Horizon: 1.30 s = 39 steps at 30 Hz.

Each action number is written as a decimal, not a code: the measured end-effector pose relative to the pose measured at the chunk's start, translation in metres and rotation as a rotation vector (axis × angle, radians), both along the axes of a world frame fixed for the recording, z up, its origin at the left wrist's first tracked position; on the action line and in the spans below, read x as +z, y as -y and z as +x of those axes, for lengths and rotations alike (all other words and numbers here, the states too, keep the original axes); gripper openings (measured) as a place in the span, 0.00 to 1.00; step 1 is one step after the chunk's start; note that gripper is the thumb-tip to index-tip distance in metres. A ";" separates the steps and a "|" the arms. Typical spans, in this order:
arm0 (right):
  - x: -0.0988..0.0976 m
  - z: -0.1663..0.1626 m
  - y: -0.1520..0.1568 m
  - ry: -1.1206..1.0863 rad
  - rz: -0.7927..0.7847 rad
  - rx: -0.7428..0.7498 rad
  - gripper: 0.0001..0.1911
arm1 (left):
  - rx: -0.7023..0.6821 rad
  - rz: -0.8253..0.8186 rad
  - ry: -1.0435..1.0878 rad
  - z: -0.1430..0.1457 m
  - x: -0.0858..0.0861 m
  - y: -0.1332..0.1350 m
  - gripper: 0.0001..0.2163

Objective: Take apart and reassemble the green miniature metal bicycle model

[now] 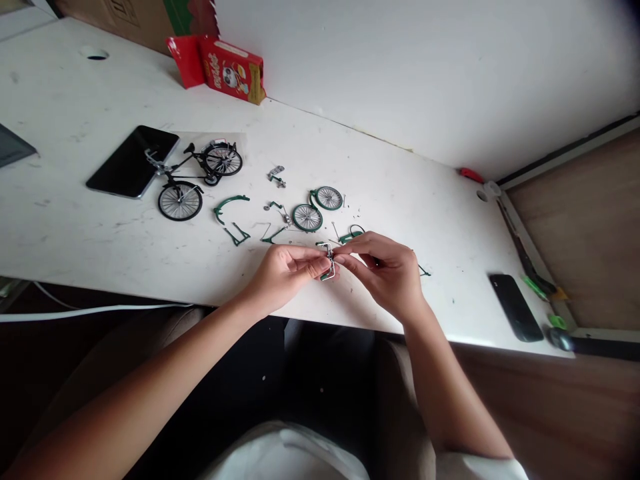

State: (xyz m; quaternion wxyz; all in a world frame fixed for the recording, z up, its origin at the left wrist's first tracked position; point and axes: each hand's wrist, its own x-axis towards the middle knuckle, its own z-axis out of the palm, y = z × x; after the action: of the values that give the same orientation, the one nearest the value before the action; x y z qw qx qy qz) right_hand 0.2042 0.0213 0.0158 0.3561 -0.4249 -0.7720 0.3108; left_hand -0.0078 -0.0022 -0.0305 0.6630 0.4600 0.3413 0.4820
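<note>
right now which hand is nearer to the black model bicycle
Left. The left hand is below and to the right of the black model bicycle in the picture, not touching it; the right hand is farther right, beyond the left hand.

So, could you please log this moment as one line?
left hand: pinching silver handlebar piece | right hand: touching same piece | white table: green-rimmed wheels, curved green part, black model bicycle
</note>
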 end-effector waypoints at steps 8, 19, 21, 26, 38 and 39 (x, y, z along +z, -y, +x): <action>-0.018 -0.009 -0.007 -0.259 -0.068 -0.006 0.04 | 0.014 -0.050 0.087 -0.001 0.004 -0.002 0.12; -0.021 -0.008 -0.007 -0.237 0.015 0.042 0.11 | -0.029 -0.014 0.104 -0.001 0.002 -0.002 0.15; -0.021 -0.008 -0.007 -0.242 0.020 0.052 0.13 | -0.033 -0.032 0.113 -0.001 0.003 -0.002 0.15; -0.018 -0.007 -0.007 -0.246 0.016 0.090 0.15 | -0.044 -0.063 0.095 -0.001 0.007 -0.001 0.15; -0.004 0.000 -0.007 -0.178 -0.090 0.139 0.12 | -0.057 -0.026 0.020 -0.002 0.010 0.000 0.14; -0.003 0.000 -0.008 -0.169 -0.096 0.139 0.10 | -0.057 -0.021 0.006 -0.001 0.010 0.001 0.14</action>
State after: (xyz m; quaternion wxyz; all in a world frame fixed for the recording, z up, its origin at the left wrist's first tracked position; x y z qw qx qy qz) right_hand 0.2047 0.0290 0.0131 0.3769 -0.3590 -0.7511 0.4061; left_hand -0.0090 -0.0027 -0.0205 0.6823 0.4608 0.3312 0.4608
